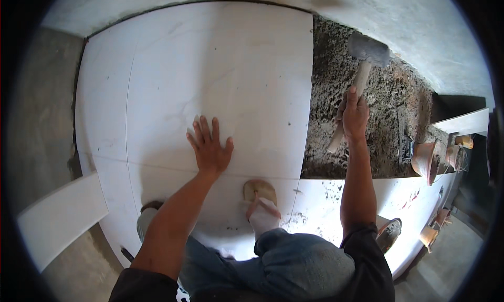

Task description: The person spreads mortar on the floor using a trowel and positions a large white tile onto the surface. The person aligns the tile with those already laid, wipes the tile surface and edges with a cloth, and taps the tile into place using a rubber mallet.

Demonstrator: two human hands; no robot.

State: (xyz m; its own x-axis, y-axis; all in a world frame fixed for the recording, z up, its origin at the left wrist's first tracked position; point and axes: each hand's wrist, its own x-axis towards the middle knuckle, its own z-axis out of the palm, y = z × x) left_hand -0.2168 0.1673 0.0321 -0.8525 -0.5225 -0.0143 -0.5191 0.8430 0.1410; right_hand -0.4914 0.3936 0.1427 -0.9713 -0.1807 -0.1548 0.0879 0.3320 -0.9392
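Observation:
My left hand (211, 147) lies flat with fingers spread on a large white floor tile (252, 92). In my right hand (356, 115) is a mallet (369, 49), gripped round its pale wooden handle. Its dark grey block head points away from me, above a strip of rough wet mortar (336, 76) to the right of the tile. The handle's butt end sticks out below my fist. My sandalled foot (260, 197) rests on the tiles just right of my left forearm.
Walls rise at the far side and left. A loose white tile piece (63, 218) leans at the left. On the right are a terracotta-coloured bucket (422, 160), a round pan (389, 234), a smaller container (428, 235) and a white panel (462, 121). A black-handled tool (126, 253) lies lower left.

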